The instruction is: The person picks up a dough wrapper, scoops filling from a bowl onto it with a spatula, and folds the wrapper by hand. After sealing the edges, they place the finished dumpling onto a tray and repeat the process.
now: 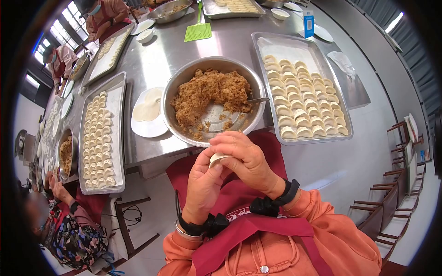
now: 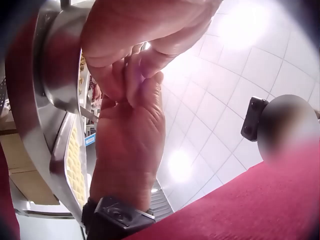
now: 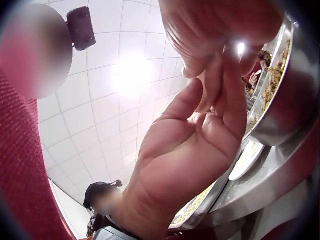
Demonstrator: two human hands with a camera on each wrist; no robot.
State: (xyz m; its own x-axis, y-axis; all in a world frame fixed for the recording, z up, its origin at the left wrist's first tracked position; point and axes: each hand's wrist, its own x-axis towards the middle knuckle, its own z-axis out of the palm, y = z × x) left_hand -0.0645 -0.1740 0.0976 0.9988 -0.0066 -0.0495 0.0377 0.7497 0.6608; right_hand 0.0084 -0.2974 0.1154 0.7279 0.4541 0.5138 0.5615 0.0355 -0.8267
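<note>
A pale folded dumpling (image 1: 217,158) is held between both hands just in front of the table edge. My left hand (image 1: 200,186) pinches it from the left, thumb along its near side. From the right, my right hand (image 1: 251,164) curls its fingers over the top and grips the dumpling's edge. The fingers hide most of the dumpling, and both wrist views show mainly palms and knuckles. Right beyond the hands stands a steel bowl (image 1: 258,120) of brown minced filling (image 1: 207,89), a spoon handle (image 1: 259,100) jutting out on its right.
Round wrappers (image 1: 146,111) lie on a white plate (image 1: 151,132) left of the bowl. A tray (image 1: 299,48) with rows of dumplings stands to the right, another tray (image 1: 118,87) to the left. Further back lies a green flyswatter (image 1: 198,32). A seated person (image 1: 78,230) works at left.
</note>
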